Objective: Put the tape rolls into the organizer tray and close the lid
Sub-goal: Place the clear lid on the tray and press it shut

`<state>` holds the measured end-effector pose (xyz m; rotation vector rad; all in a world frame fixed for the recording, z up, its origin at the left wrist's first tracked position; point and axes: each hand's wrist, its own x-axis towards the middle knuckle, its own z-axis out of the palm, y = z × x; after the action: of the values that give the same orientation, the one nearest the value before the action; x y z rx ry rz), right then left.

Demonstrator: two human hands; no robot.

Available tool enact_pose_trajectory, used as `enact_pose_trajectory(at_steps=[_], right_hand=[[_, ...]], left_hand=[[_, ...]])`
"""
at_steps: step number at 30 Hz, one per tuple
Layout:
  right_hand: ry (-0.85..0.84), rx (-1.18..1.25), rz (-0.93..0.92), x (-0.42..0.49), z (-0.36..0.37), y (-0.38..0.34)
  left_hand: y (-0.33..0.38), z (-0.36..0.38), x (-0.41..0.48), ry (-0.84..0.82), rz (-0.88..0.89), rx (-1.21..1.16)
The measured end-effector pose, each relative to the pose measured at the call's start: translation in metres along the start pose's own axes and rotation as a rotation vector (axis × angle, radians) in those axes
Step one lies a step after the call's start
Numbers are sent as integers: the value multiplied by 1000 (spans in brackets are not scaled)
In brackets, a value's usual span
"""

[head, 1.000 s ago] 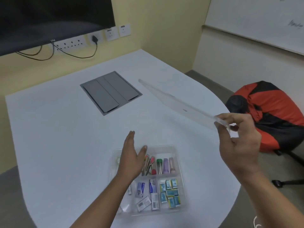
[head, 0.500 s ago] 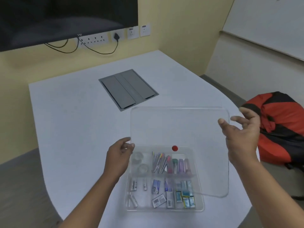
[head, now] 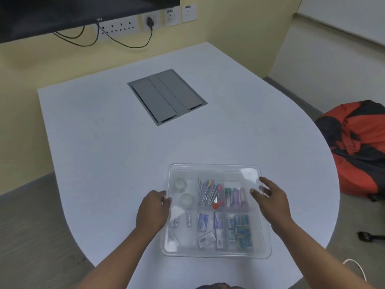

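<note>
Clear lid (head: 214, 170) sits over the organizer tray (head: 216, 254) at the near edge of the white table (head: 125, 153), lying roughly flat and lined up with the tray's outline; whether it is fully seated can't be told, the plastic is transparent. Left hand (head: 153, 209) pinches the lid's left edge with fingers curled narrow, thumb on the rim. Right hand (head: 270, 202) is spread wider, fingertips (head: 263, 182) over the right edge and thumb on top of the lid. One hand on each side probably keeps the lid level so it drops square onto the tray rather than catching a corner.

Two clear tape rolls (head: 183, 191) lie in the far-left compartment, one behind the other, seen through the lid. Pens (head: 208, 191) fill the far-middle compartment, small tubes (head: 235, 196) the far-right; near compartments hold small packets. A red dot (head: 215, 206) shows near the middle, seemingly on the lid.

Judgement: rolls are in, closing is the step in hand, nearly done. Next likely needs an even press along both edges.

Grey cable hatch (head: 166, 95) is well apart, farther up the table.
</note>
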<state>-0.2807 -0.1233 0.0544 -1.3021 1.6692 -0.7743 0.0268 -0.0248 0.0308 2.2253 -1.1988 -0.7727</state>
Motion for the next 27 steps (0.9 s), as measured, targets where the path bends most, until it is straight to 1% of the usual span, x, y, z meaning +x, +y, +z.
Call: enact_pose_trajectory(at_steps=[3, 5, 10, 12, 17, 20, 23, 25, 27], right_hand=[[-58, -45, 23, 1, 6, 13], [-102, -94, 39, 3, 9, 18], [-175, -296, 46, 14, 12, 25], [-196, -349, 34, 21, 9, 23], [-312, -431, -26, 32, 2, 20], [-375, -608, -104, 37, -2, 16], [-522, -810, -179, 42, -7, 13], [-609, -1023, -221, 44, -9, 11], [-654, -1229, -270, 47, -11, 10]], left_hand=[[-2, 6, 5, -129, 20, 152], [-1, 9, 7, -163, 44, 220], [-3, 14, 11, -189, 69, 231], [-6, 15, 12, -188, 83, 227], [-16, 13, 18, -177, 117, 289], [-21, 8, 25, -254, 171, 306], [-21, 1, 32, -373, 247, 418], [-18, -4, 37, -458, 283, 527], [-16, -8, 40, -503, 319, 632]])
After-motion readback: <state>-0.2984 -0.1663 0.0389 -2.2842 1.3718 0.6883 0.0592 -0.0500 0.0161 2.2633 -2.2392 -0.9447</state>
